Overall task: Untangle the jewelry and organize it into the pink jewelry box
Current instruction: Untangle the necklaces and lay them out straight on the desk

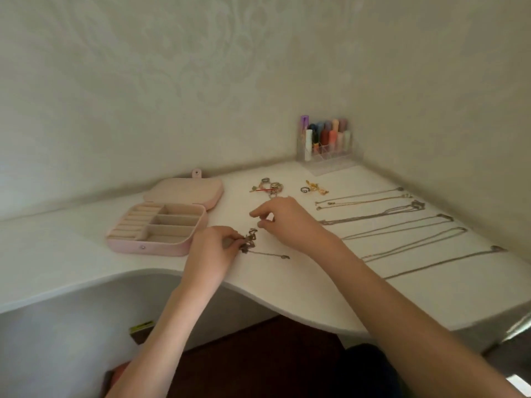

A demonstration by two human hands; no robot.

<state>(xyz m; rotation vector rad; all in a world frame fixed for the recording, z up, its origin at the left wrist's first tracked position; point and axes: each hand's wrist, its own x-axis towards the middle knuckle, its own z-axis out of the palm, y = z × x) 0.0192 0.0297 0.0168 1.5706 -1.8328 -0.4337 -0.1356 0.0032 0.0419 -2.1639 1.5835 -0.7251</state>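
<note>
While bent over the tangled chain (249,242), left hand (212,246) pinching it; right hand (290,222) above, fingertips curled, grip unclear.

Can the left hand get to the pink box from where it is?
Probably yes. The left hand pinches the tangled jewelry right beside the open pink box, and only bare white table lies between them. It would likely have to let go of the tangle first.
</note>
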